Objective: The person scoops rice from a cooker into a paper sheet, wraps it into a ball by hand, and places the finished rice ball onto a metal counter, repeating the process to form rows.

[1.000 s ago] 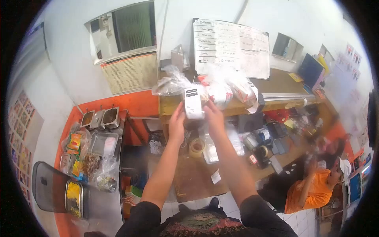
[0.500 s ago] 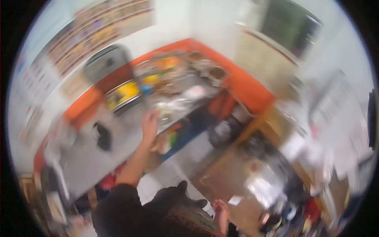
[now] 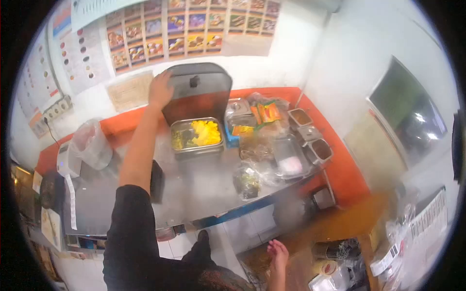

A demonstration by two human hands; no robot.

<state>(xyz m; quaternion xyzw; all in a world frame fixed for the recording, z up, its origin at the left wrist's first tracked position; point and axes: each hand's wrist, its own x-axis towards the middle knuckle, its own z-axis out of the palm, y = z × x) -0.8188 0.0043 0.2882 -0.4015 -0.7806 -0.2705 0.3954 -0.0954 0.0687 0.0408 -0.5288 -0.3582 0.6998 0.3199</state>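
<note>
My left hand (image 3: 161, 91) is raised at the upper left edge of a dark lid (image 3: 201, 82), its fingers closed on that edge. The lid stands upright behind a metal tray (image 3: 198, 151) that holds crumbly yellow food (image 3: 206, 133). Below my left forearm, partly hidden by it, a black object (image 3: 156, 182) rests on the steel table (image 3: 187, 194). Low in the view, my right hand (image 3: 278, 254) hangs empty with loosely bent fingers, close to a brown surface at the lower right.
Right of the tray are plastic bags (image 3: 255, 145), orange packets (image 3: 267, 112) and small metal containers (image 3: 320, 150). A clear bucket (image 3: 92, 145) and a white device (image 3: 68, 161) stand on the left. A brown board (image 3: 349, 218) juts in at right. Picture charts (image 3: 189, 29) cover the wall.
The view has turned toward the left wall and sharpened. My left hand has gone from above the table to the lid's edge. My right hand stays low and empty.
</note>
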